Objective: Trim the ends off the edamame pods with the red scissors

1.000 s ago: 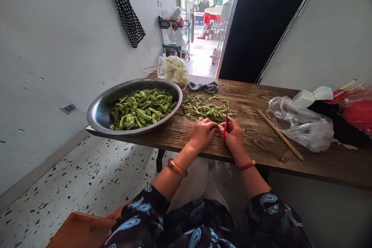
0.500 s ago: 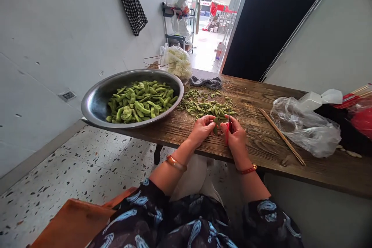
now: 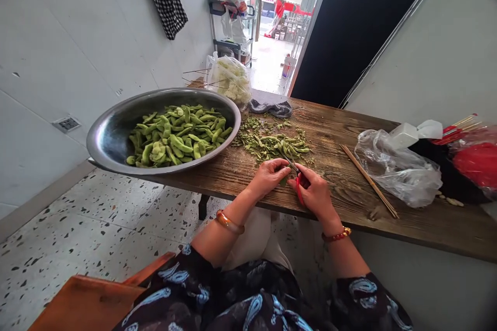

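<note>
My left hand (image 3: 268,177) is closed on a green edamame pod (image 3: 283,181), mostly covered by the fingers. Red-handled scissors (image 3: 298,189) are gripped in my right hand (image 3: 313,192), their blades angled up and left toward the pod. Both hands are close together over the table's front edge. Just beyond them lies a pile of edamame pods and trimmed bits (image 3: 285,144) on the wood. To the left, a large steel basin (image 3: 104,137) holds many more edamame pods (image 3: 180,137).
The wooden table (image 3: 330,137) carries a grey cloth (image 3: 269,108) and a bag of cauliflower (image 3: 231,80) at the back. Bamboo skewers (image 3: 368,181), a crumpled plastic bag (image 3: 404,170) and a red bag (image 3: 476,164) lie right. An orange-brown stool (image 3: 89,302) stands lower left.
The scissors have swung from upright to leaning left, their blades now across the pod near my left fingers. My right hand has turned with them. The whole view has shifted slightly.
</note>
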### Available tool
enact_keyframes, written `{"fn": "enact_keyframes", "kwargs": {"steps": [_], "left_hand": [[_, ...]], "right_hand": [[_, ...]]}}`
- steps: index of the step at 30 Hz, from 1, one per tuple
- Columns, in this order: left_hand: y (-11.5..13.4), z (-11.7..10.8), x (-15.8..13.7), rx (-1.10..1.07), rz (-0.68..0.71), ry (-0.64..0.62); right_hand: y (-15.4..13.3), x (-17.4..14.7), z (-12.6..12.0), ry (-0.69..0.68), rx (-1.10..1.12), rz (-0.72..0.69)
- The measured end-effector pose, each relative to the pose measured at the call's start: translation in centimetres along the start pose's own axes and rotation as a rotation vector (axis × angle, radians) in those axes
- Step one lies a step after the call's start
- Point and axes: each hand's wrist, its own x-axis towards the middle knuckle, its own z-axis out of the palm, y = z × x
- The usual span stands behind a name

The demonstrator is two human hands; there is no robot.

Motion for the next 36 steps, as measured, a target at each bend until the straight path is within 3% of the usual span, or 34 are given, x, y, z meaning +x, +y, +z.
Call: {"fn": "enact_keyframes", "kwargs": {"steps": [14,36], "left_hand": [[0.22,-0.1,-0.23,0.013,0.048,-0.073],[0.21,0.02,-0.45,0.11,0.053,0.021]], "right_hand": [[0.07,0.08,0.16,-0.015,0.005,-0.048],[-0.08,-0.43,0.13,-0.024,-0.235,-0.085]]}}
